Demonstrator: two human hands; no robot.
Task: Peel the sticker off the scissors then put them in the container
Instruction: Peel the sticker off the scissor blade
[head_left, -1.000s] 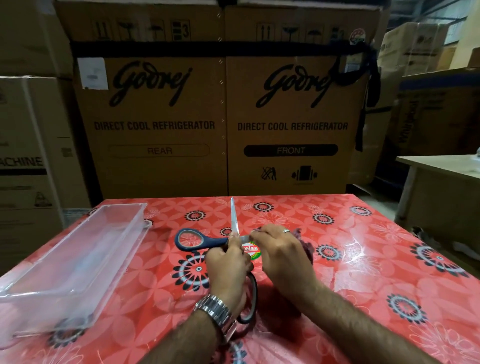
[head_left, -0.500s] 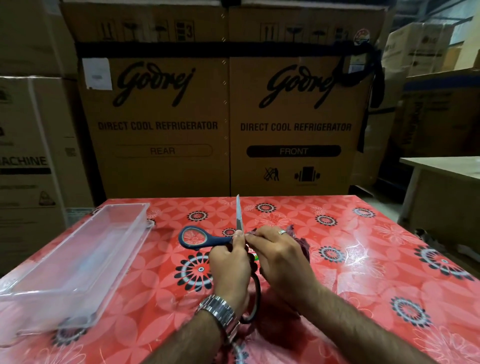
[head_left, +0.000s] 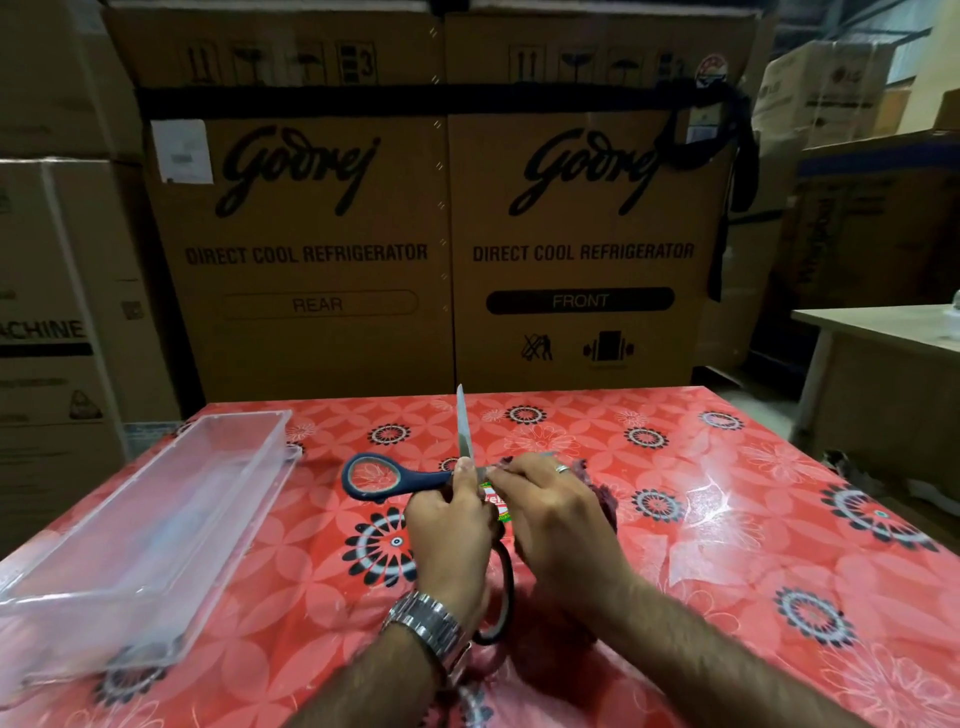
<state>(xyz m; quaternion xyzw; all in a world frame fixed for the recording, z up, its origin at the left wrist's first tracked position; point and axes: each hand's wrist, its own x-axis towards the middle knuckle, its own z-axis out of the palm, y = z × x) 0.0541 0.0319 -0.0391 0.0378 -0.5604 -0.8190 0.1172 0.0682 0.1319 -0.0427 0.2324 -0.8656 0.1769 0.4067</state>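
Observation:
Blue-handled scissors (head_left: 387, 477) are held spread apart above the red floral table (head_left: 727, 519), one steel blade pointing up and away. My left hand (head_left: 449, 525) grips them near the pivot. A red, green and white sticker (head_left: 493, 500) shows between my hands on the scissors. My right hand (head_left: 556, 514) pinches at the sticker's upper edge with thumb and forefinger. The second handle loop hangs down below my left wrist. The clear plastic container (head_left: 156, 514) lies to the left of my hands, with nothing in it.
Large cardboard refrigerator boxes (head_left: 447, 234) stand behind the table's far edge. More cartons are stacked at the left. A second table (head_left: 883, 322) stands at the right, beyond a gap of floor. A dark reddish thing lies partly hidden behind my right hand.
The sticker was covered by my fingers half a second ago and shows again now. My hands and the scissors stay in nearly the same place.

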